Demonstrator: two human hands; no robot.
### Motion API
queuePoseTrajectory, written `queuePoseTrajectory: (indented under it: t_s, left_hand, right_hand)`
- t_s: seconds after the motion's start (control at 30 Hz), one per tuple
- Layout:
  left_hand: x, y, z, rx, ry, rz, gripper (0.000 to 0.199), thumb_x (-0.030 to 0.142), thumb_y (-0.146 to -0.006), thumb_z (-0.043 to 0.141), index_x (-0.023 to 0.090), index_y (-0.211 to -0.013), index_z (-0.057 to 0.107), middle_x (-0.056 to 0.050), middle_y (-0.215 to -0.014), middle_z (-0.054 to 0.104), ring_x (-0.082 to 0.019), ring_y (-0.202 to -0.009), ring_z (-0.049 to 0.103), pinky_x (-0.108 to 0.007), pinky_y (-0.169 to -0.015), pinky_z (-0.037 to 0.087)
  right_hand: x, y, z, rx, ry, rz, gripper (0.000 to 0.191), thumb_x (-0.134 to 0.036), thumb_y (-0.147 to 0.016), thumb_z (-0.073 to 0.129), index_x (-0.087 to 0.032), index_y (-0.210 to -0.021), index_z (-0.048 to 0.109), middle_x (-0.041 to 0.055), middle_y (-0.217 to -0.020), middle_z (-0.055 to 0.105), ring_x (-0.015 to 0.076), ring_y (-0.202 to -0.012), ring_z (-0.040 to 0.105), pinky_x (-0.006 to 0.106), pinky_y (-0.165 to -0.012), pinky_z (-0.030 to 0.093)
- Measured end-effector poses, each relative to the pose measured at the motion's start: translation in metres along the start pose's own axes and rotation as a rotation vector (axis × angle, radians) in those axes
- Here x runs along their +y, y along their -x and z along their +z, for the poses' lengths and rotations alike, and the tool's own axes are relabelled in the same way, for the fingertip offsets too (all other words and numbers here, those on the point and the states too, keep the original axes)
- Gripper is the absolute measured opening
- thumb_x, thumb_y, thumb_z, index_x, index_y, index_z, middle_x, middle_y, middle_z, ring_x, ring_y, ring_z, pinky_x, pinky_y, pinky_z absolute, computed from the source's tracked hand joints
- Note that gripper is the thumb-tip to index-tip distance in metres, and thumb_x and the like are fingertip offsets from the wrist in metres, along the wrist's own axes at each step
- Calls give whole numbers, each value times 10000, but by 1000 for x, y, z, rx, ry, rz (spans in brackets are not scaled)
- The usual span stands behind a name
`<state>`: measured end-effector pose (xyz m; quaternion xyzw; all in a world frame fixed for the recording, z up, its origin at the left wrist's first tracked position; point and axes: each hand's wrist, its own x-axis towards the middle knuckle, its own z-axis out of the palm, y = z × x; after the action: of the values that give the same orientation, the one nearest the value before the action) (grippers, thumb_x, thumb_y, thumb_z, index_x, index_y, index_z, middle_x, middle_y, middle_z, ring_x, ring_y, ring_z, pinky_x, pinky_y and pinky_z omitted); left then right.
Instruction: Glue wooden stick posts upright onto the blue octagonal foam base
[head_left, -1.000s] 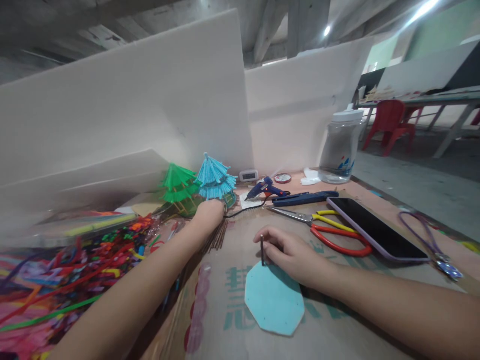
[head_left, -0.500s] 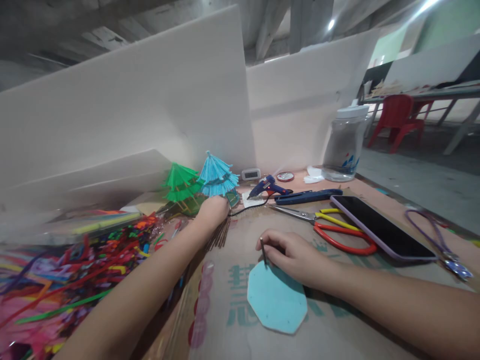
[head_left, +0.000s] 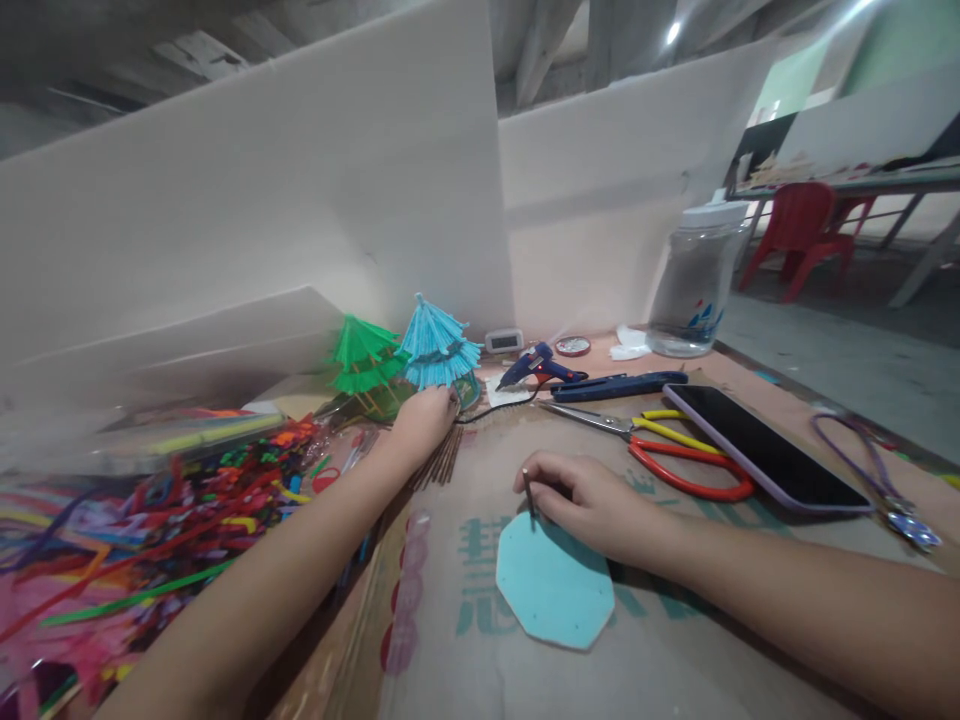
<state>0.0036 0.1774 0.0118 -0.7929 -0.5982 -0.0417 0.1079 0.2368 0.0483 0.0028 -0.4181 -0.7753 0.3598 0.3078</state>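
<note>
My right hand (head_left: 581, 500) rests on the cardboard, its fingers curled round a short brown stick (head_left: 529, 498) that stands upright at the far edge of a pale blue octagonal board (head_left: 556, 585). Small dark dots mark that board near its corners. Farther off, my left hand (head_left: 425, 425) is closed over the far end of a bundle of thin brown sticks (head_left: 439, 462), in front of a blue two-tiered paper pavilion (head_left: 437, 345). Its fingertips are hidden, so what they grip cannot be made out. A green paper pavilion (head_left: 366, 350) stands to the left of the blue one.
Scissors (head_left: 686, 460), a phone (head_left: 757, 445), a blue utility knife (head_left: 619, 387) and a glue gun (head_left: 536, 365) lie to the right. Behind them stands a clear bottle (head_left: 694, 285). Colourful strips (head_left: 202, 540) pile up at left. White boards (head_left: 337, 200) rise behind.
The camera view has shifted slightly. My left hand has moved a little at the sticks below the blue pavilion; my right hand stays on the stick and board.
</note>
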Motion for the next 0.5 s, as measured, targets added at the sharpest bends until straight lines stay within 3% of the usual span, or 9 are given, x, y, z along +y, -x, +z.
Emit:
queuePoseTrajectory:
  t_s: [0.17,0.3,0.5]
  left_hand:
    - [3,0,-1,51,71,3,337,360,-975,608,160,-1246,607,-106,-1242,630,-231,-1064,644,-443,-905,567]
    - [3,5,-3,113,145,60,251,315,-986,556,162,-1150,669,-101,-1094,686,-238,-1047,652,-366,-929,532]
    - [-5,8,2,119,214,145,211,266,-943,611,213,-1121,710,-65,-1031,683,-215,-1005,665,-291,-889,519]
  right_hand:
    - [0,1,0,-10,23,-2,160,-220,-908,472,-183,-922,627,48,-847,734,182,-770,657,285,-693,466]
    - [0,1,0,-20,43,-24,163,-212,-903,480,-183,-923,639,50,-874,739,191,-800,664,293,-714,468]
    - [-1,1,-1,-29,51,-20,167,-201,-903,483,-184,-922,648,48,-889,741,193,-824,670,297,-733,470]
